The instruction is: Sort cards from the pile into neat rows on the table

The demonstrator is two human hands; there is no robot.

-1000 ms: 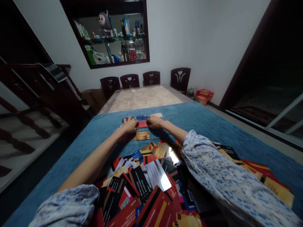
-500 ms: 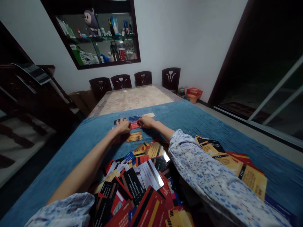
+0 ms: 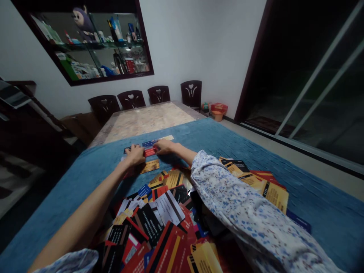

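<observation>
Aligning the red card (image 3: 150, 152) appears to be the step in hand. The card lies on the blue cloth (image 3: 187, 131), in the small laid-out group toward the far edge of the worktop (image 3: 150, 119). The left hand (image 3: 134, 154) is at the card's left end and the right hand (image 3: 164, 146) at its right end. Both hands are partly closed, fingers bent; whether they pinch the card or only press on it cannot be told.

A blue card (image 3: 148, 144) lies just beyond, on the far-edge side, with a pale card (image 3: 167, 138) past the right hand. A dark card (image 3: 126, 150) shows in part beside the left hand. A gold card (image 3: 150, 166) lies flat on the near-edge side.

These few cards count as placed, in judgement. The bulk is left: a loose heap (image 3: 150, 223) fills the middle of the near edge, its cards overlapping at mixed angles. A second overlapping group (image 3: 275, 195) lies toward the right edge; whether it is sorted cannot be told. Overall, the work looks to be at an early stage.

Outside the far edge stand dark chairs (image 3: 192, 93).
</observation>
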